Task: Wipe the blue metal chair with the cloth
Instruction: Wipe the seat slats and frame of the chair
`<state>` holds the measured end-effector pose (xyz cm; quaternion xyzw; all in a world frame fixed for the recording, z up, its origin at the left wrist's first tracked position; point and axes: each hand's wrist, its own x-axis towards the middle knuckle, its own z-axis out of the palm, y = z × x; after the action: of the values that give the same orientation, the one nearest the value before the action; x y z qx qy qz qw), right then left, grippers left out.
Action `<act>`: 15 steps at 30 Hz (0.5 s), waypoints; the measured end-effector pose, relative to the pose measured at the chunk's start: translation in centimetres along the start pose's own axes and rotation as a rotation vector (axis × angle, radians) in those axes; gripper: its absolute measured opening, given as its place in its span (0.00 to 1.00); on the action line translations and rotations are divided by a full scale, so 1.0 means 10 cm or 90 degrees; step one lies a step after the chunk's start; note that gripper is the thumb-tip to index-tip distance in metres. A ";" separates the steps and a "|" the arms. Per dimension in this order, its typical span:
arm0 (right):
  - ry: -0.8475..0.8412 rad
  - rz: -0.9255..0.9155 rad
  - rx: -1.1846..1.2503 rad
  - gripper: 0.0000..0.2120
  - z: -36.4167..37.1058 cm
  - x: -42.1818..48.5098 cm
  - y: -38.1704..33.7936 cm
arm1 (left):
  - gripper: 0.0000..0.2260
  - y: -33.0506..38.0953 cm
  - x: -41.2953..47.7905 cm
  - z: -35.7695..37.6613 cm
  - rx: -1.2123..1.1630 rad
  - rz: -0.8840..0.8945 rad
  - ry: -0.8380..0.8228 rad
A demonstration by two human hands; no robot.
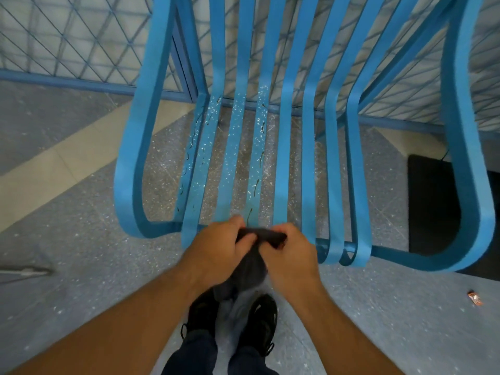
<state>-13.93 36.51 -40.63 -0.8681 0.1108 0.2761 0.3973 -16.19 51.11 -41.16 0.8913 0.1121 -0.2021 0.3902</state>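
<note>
The blue metal chair (308, 147) stands in front of me, its slatted seat and back running away from my feet. White specks and dark squiggly marks cover the left seat slats (232, 158); the right slats look plain blue. A dark grey cloth (253, 263) hangs between my two hands at the seat's front edge. My left hand (224, 247) and my right hand (290, 255) both pinch its top edge, close together, just over the front ends of the middle slats. The cloth's lower part drapes down toward my shoes.
A blue wire-mesh fence (81, 41) runs behind the chair. A black mat (430, 204) lies on the floor under the right armrest. A small orange wrapper (474, 298) sits on the speckled floor at right. My black shoes (259, 323) stand right below the seat's front.
</note>
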 end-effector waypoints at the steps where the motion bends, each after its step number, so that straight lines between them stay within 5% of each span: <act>1: 0.020 0.001 0.000 0.09 0.07 0.12 -0.03 | 0.06 -0.05 0.11 -0.02 0.018 -0.007 0.024; 8: 0.103 0.028 -0.032 0.35 0.52 0.42 -0.21 | 0.10 -0.29 0.40 -0.20 0.056 -0.073 0.214; 15: 0.120 0.128 -0.051 0.25 0.94 0.54 -0.15 | 0.15 -0.30 0.37 -0.17 0.054 -0.096 0.201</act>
<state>-12.54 44.73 -47.73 -0.8900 0.2227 0.2359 0.3204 -13.54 54.53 -43.74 0.9165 0.2302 -0.0928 0.3138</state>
